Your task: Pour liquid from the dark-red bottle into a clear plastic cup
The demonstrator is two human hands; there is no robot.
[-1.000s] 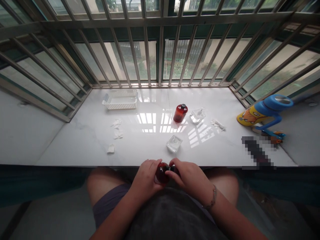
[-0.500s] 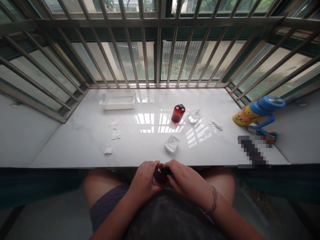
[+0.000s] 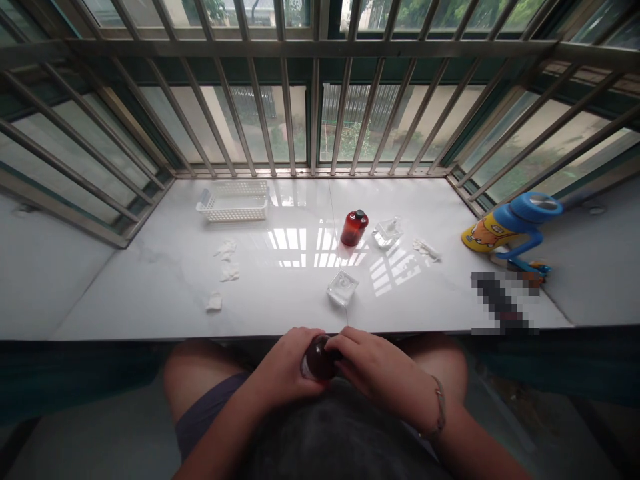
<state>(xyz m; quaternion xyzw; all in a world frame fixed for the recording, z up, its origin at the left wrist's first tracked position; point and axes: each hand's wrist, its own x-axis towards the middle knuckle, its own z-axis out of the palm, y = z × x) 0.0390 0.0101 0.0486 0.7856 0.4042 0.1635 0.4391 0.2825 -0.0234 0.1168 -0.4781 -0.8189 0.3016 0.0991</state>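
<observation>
Just off the table's front edge, over my lap, I hold a dark reddish-brown bottle lying tilted. My left hand is wrapped round its body. The fingers of my right hand are closed over its black cap, which they largely hide. On the table in front stands a square clear glass bottle. Farther back, a red-brown bottle with a black cap stands upright beside a second clear glass bottle.
A white perforated basket sits at the back left of the white table. Crumpled tissues lie at left, another tissue at right. A blue and yellow water flask stands at the right wall. Metal bars close off the window.
My right hand's fingers have shifted over the bottle's cap, and the wrist has moved slightly right and down. The held bottle has tipped a little and sits slightly lower. The view shifted slightly.
</observation>
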